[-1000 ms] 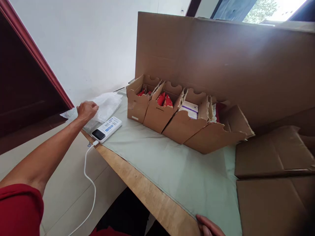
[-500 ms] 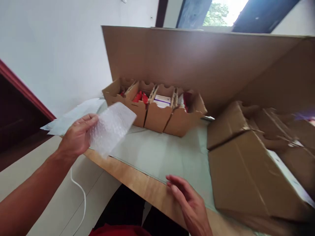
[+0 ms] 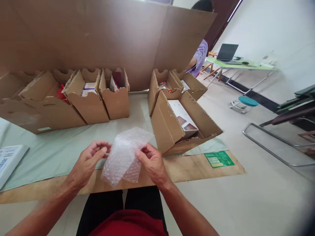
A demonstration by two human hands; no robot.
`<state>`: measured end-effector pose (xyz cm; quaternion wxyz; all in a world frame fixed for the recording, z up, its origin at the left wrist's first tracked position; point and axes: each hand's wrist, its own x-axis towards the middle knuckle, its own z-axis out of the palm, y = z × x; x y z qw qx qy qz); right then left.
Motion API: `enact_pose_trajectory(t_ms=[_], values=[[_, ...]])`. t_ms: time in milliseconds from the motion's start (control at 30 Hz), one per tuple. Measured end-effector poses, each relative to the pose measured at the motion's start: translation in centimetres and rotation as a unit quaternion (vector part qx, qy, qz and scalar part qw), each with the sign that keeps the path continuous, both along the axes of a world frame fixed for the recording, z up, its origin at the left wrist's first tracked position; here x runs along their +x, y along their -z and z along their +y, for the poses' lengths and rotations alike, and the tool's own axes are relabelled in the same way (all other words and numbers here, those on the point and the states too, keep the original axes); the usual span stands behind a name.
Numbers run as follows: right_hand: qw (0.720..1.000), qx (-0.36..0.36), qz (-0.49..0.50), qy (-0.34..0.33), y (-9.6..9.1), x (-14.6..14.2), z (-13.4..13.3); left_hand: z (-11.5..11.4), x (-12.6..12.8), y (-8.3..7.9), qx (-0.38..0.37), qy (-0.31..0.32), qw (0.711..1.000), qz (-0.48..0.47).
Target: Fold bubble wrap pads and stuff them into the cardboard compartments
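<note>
A clear, crumpled piece of bubble wrap point(image 3: 123, 155) hangs over the table's front edge between my hands; whether it is a bag or a folded sheet I cannot tell. My right hand point(image 3: 152, 162) pinches its right side between thumb and fingers. At the left border, the thumb and fingertips of my left hand point(image 3: 91, 160) close on the wrap. Nothing shows inside it. Just beyond the right hand stands an open cardboard bin point(image 3: 162, 127) holding a white box point(image 3: 180, 114) with brown pictures.
Several cardboard bins point(image 3: 87, 105) line the back below a tall cardboard panel point(image 3: 110, 36). A white package point(image 3: 11, 160) lies at left, a green card point(image 3: 219, 159) at the front right. Behind the panel, a person's purple sleeve point(image 3: 201, 55) shows. A laptop point(image 3: 227, 54) sits on another table.
The view has swung right. The bubble wrap has come from the left to in front of me, and my right hand, empty before, now grips it too.
</note>
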<state>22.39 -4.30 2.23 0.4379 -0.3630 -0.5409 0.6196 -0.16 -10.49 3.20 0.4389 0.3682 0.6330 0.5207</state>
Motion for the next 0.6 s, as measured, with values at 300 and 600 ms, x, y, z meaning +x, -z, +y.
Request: enact_pose_trajectory(t_ms=[300, 600], values=[[0.905, 0.358, -0.184, -0.135, -2.2, -1.2, 1.3, 1.0, 3.5, 0.1, 0.031, 0.087, 0.996, 0.013], [0.899, 0.309, -0.309, 0.016, 2.1, 1.5, 1.9, 2.2, 0.5, 1.1, -0.043, -0.057, 0.990, -0.120]])
